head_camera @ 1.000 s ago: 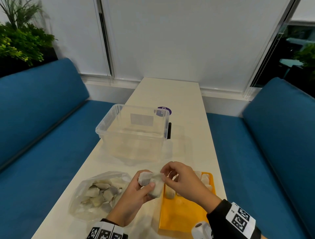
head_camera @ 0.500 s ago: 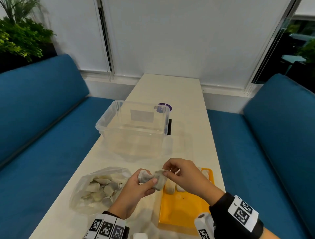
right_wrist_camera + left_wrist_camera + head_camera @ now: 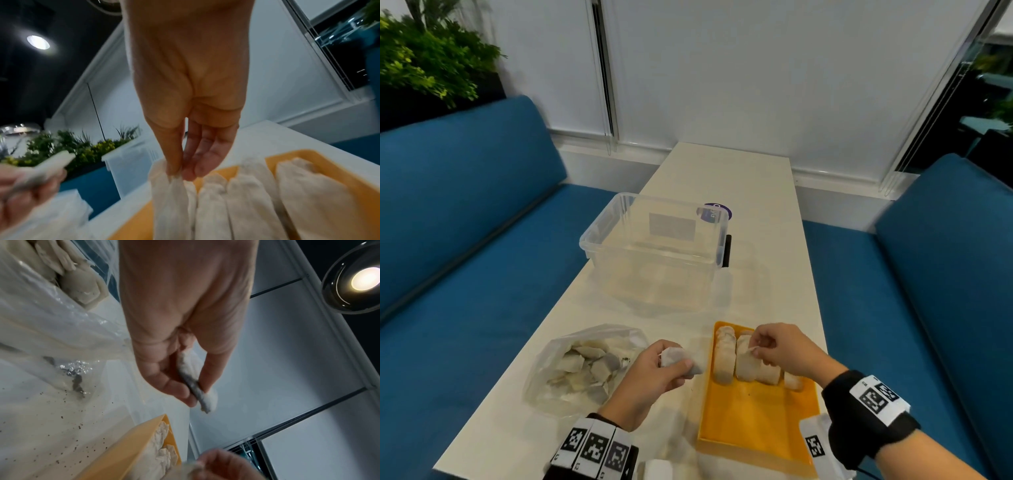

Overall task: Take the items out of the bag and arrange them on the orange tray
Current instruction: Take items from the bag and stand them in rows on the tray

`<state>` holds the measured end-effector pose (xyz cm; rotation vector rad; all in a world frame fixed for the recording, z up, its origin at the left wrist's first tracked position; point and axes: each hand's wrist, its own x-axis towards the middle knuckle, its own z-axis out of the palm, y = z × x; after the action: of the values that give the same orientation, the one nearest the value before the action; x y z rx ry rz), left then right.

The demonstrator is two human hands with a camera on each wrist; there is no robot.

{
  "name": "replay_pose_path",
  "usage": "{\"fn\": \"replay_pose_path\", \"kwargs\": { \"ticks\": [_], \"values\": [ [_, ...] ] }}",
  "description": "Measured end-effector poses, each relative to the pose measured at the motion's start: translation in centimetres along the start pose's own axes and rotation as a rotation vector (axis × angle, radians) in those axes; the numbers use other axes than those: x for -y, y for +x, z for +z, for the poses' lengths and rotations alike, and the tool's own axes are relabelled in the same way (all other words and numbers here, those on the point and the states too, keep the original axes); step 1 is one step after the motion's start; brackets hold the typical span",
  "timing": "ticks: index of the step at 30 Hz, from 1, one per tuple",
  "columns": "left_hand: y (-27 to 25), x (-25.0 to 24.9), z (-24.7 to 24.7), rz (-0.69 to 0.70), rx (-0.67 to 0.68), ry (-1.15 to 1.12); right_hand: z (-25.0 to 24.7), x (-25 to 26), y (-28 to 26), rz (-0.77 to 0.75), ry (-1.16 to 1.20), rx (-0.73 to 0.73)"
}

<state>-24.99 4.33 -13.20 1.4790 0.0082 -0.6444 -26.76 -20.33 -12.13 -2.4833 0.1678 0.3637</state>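
My left hand pinches a white tea bag between thumb and fingers, just left of the orange tray. My right hand pinches the top edge of another tea bag standing in the tray's far row. Several tea bags lie side by side across the tray's far end. A clear plastic bag with several more tea bags lies to the left on the white table.
A clear plastic bin stands on the table beyond the bag and tray, with a purple round sticker behind it. Blue sofas flank the narrow table. Dark crumbs dot the tabletop near the bag.
The hands, both on one bundle before, have drawn apart. The right hand carried a tea bag right and down onto the tray; the left keeps the other one.
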Motion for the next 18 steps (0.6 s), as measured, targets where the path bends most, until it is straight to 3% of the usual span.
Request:
{"fn": "replay_pose_path", "kwargs": {
  "ticks": [5, 11, 18],
  "values": [
    [0.1, -0.3, -0.1, -0.024, -0.001, -0.123, 1.3, -0.7, 1.3, 0.048, -0.083, 0.126],
    [-0.1, -0.5, -0.1, -0.071, 0.033, -0.125, 1.9, -0.5, 2.5, 0.082, -0.168, 0.107],
    [-0.1, -0.4, 0.0, -0.020, 0.043, -0.111, 2.7, -0.8, 3.2, 0.106, -0.181, 0.032]
  ]
}}
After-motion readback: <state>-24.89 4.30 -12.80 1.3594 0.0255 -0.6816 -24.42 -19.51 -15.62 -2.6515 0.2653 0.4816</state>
